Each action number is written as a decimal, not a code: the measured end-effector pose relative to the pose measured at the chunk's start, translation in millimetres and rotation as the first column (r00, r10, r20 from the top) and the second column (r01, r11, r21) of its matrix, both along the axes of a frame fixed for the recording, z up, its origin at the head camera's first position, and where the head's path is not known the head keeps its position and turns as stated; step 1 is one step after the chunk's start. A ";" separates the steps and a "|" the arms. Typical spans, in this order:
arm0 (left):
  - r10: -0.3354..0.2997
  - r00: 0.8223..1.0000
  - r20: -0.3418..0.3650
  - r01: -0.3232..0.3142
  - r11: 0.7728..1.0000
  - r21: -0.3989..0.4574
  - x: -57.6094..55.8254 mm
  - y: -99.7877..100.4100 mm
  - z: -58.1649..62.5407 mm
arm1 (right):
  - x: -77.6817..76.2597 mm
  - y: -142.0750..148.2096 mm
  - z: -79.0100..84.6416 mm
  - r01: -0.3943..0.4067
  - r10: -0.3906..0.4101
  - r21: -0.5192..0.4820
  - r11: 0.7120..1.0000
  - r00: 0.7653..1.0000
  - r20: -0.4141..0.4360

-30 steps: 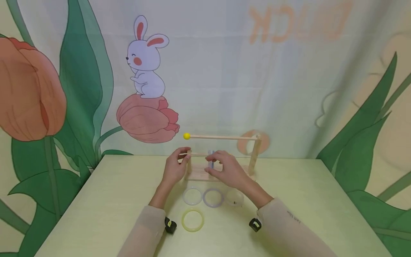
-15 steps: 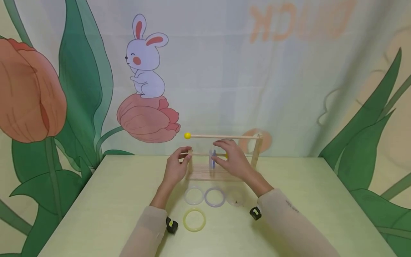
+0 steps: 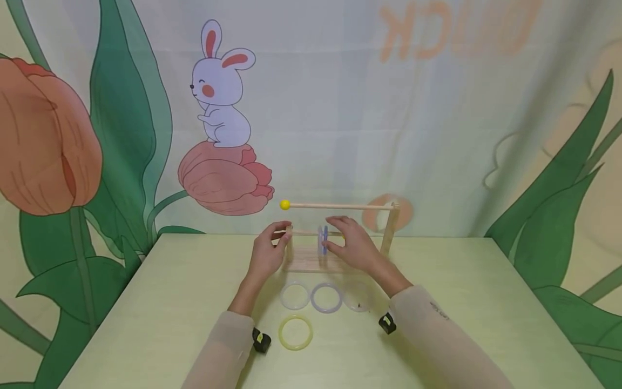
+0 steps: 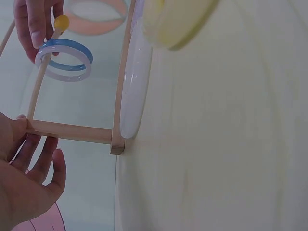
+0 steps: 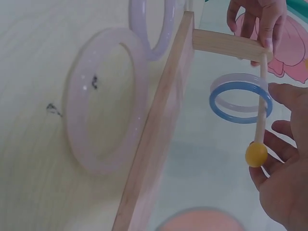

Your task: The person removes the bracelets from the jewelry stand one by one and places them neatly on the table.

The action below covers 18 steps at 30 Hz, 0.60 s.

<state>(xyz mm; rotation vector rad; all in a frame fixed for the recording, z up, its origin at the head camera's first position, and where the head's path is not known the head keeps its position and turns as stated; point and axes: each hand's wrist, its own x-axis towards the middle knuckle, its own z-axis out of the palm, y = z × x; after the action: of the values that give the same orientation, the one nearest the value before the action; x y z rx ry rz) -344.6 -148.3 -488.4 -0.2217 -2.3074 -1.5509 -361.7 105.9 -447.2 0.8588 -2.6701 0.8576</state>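
My left hand grips the top of the short left post of a wooden bangle stand, thumb on one side and fingers on the other. Two bangles hang side by side on the stand's lower rod: a blue one and a pale, whitish-lilac one. At the blue bangle is my right hand, its fingers spread apart, one fingertip right at the rim by the rod. Its other fingers reach behind the rod near the yellow end ball.
The upper rod runs left from the tall right post, ending in a yellow ball. In front of the stand lie a whitish bangle, a lilac one, a pale pinkish one and a yellow one.
The right hand has shifted up and to the right, its fingers now wider around the blue bangle, and the lower rod's yellow ball shows. The left hand stays on the post.
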 end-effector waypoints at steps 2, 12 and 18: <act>0.000 1.000 0.003 0.000 1.000 -0.003 0.8 0.1 0.7 | -0.5 0.7 -2.9 -0.009 0.009 -0.004 1.000 1.000 -0.004; 0.007 1.000 0.022 -0.007 1.000 -0.011 1.7 0.2 0.2 | -0.2 1.9 -12.4 -0.021 0.021 0.009 1.000 1.000 0.012; 0.004 1.000 0.022 -0.004 1.000 -0.015 1.5 -0.4 1.0 | 0.1 2.2 -8.7 -0.022 0.022 0.012 1.000 1.000 0.015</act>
<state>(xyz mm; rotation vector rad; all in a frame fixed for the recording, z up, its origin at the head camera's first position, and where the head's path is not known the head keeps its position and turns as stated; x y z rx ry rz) -343.1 -148.7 -487.3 -0.2053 -2.3357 -1.5417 -361.6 108.1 -455.9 0.8894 -2.6863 0.8569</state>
